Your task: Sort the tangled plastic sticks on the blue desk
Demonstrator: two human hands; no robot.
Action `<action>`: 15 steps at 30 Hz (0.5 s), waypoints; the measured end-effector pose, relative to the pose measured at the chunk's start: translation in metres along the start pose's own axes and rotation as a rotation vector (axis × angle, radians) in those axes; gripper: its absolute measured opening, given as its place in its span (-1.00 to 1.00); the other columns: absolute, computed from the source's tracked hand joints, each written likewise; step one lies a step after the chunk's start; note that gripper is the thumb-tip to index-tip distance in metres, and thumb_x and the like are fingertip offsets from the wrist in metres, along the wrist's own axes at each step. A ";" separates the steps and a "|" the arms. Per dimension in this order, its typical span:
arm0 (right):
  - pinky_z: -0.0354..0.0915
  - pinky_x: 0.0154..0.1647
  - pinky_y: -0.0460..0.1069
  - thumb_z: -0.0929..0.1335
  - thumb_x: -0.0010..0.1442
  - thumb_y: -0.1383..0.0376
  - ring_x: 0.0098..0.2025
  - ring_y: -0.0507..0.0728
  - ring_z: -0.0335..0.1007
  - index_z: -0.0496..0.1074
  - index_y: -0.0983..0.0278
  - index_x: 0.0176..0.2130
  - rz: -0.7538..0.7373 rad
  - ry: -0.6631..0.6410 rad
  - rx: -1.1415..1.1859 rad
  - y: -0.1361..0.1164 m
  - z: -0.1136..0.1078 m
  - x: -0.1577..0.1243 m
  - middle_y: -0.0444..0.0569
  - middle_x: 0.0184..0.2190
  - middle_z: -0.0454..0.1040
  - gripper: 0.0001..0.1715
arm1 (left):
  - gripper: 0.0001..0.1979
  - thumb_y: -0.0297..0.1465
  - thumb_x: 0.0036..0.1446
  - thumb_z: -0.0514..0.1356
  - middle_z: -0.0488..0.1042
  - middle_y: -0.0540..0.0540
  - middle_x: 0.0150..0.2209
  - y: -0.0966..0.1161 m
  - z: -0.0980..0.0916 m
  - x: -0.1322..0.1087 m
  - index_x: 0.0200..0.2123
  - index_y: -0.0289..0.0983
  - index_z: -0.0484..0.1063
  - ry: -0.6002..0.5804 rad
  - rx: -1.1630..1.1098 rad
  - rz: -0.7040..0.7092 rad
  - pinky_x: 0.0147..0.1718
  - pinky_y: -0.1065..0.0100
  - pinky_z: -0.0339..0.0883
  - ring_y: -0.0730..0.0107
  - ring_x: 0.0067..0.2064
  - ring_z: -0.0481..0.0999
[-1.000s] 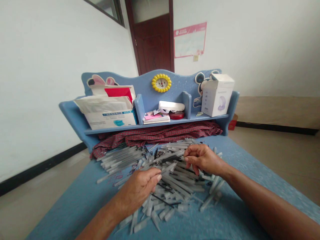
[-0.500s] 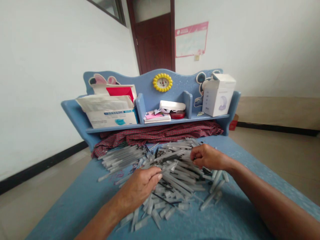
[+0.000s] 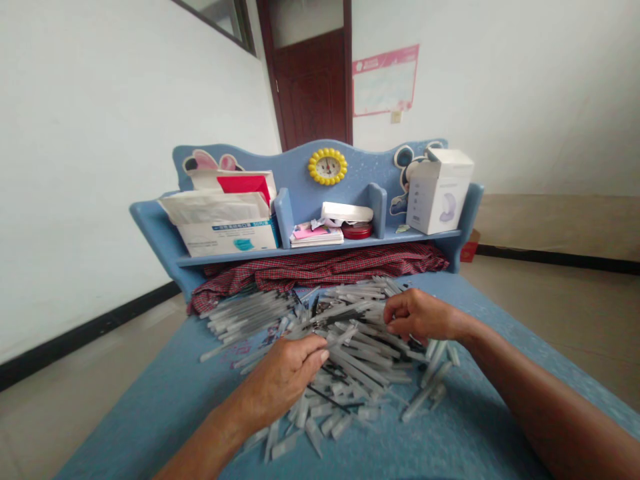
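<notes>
A loose heap of translucent pen barrels (image 3: 357, 367), pen caps (image 3: 315, 437) and thin dark refills (image 3: 327, 398) is spread over the blue table. On its near left side is my left hand (image 3: 290, 367), thumb and fingers pinched together. A pale translucent pen piece (image 3: 344, 335) points out from those fingertips; its hidden end seems to be in the pinch. My right hand (image 3: 417, 317) hovers at the heap's right side with fingers curled closed. What it holds, if anything, is too small to make out. More barrels (image 3: 250, 313) lie side by side at the back left.
Behind the heap, a red checked cloth (image 3: 320, 267) lies bunched under a blue shelf (image 3: 300, 252). On the shelf are a mask box (image 3: 227, 237), a stack of papers (image 3: 317, 237), a red round tin (image 3: 357, 231) and a white box (image 3: 437, 197). A yellow clock (image 3: 327, 167) is above.
The view has shifted slightly, moving everything a little to the right. Both hands keep nearly the same pose and place over the heap.
</notes>
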State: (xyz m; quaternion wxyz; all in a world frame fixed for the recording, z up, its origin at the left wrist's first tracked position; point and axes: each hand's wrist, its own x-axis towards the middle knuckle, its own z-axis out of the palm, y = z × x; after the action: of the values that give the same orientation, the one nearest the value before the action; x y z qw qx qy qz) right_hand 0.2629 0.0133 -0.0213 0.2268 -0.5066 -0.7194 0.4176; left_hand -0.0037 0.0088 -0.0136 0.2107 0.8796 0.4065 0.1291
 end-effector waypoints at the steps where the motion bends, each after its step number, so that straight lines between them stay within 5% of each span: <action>1: 0.02 -0.81 -0.21 0.28 0.02 0.33 -0.78 -0.09 0.11 0.32 0.30 -0.41 -0.035 0.015 0.034 -0.004 0.003 -0.001 -0.23 -0.69 0.32 -0.93 | -0.69 -0.28 0.19 -0.10 0.36 0.04 -0.53 0.001 0.000 0.000 -0.36 -0.25 0.40 0.002 -0.003 0.007 -0.44 0.47 0.12 0.44 -0.44 0.36; 8: -0.03 -0.83 -0.22 0.25 0.12 0.23 -0.80 -0.12 0.08 0.32 0.32 -0.44 -0.126 0.078 0.176 -0.019 0.034 -0.001 -0.21 -0.68 0.34 -0.80 | -0.68 -0.27 0.20 -0.09 0.39 0.04 -0.52 0.004 0.006 -0.002 -0.28 -0.25 0.41 0.006 0.000 0.052 -0.46 0.48 0.13 0.47 -0.47 0.36; 15: -0.02 -0.82 -0.23 0.22 0.16 0.21 -0.80 -0.11 0.13 0.26 0.32 -0.43 -0.109 0.053 0.272 -0.017 0.035 0.000 -0.19 -0.66 0.38 -0.77 | -0.68 -0.29 0.20 -0.09 0.38 0.04 -0.54 0.004 0.005 -0.002 -0.31 -0.26 0.42 0.017 -0.005 0.061 -0.47 0.49 0.14 0.48 -0.47 0.34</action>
State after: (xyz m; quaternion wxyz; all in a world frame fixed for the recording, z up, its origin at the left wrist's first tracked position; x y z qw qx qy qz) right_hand 0.2274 -0.0016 -0.0264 0.3343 -0.4422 -0.6766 0.4847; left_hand -0.0002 0.0035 -0.0161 0.2055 0.8899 0.3809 0.1443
